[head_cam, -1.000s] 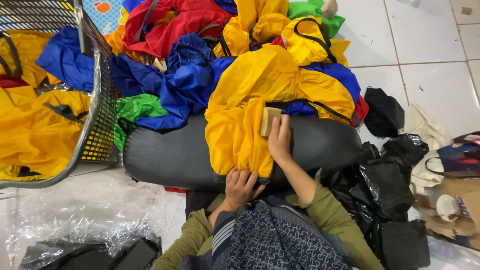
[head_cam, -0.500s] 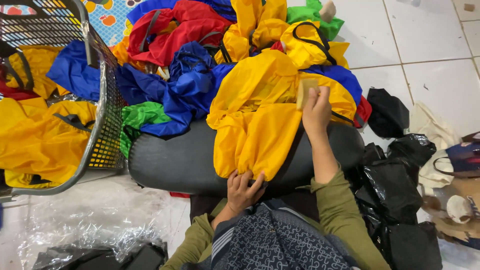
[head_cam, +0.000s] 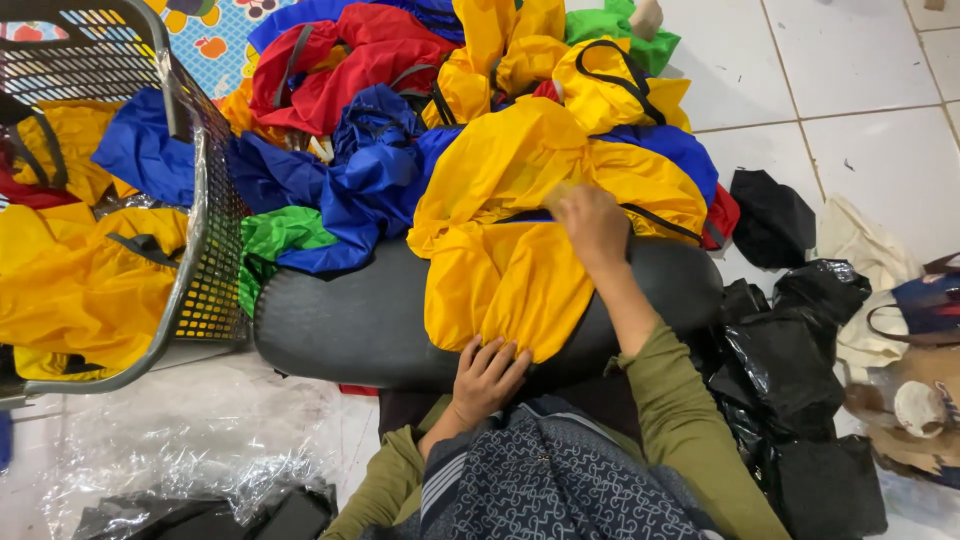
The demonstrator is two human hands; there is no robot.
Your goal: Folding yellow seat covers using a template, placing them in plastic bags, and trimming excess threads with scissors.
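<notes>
A yellow fabric bag (head_cam: 510, 270) with black straps lies draped over a long black cushion (head_cam: 340, 320) in front of me. My left hand (head_cam: 488, 377) pinches the bag's lower edge against the near side of the cushion. My right hand (head_cam: 592, 225) rests on top of the bag further up, fingers closed around a small tan block (head_cam: 556, 194) that touches the cloth. Most of the block is hidden by my fingers.
A heap of blue (head_cam: 370, 170), red (head_cam: 340, 60), green (head_cam: 280, 235) and yellow fabric bags lies behind the cushion. At left stands a wire basket (head_cam: 205, 250) holding more yellow ones. Black plastic bags (head_cam: 790, 350) are at right, a clear plastic sheet (head_cam: 170, 440) at lower left.
My right hand has slid with the tan block up and to the right across the yellow bag. My left hand has stayed on the bag's lower edge.
</notes>
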